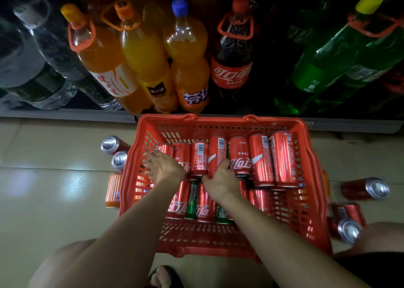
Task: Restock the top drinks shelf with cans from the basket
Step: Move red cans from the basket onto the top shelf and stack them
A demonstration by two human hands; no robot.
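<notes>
A red plastic basket stands on the floor and holds several slim red cola cans lying on their sides, with green cans beneath them. My left hand reaches into the basket's left side, its fingers spread over a red can at the far left of the row. My right hand grips a red can in the middle of the row, thumb on one side and fingers on the other. The top drinks shelf is out of view.
Large bottles of orange soda, cola, green soda and water fill the bottom shelf behind the basket. Loose cans lie on the tiled floor left and right of the basket. My knees and one foot are in front.
</notes>
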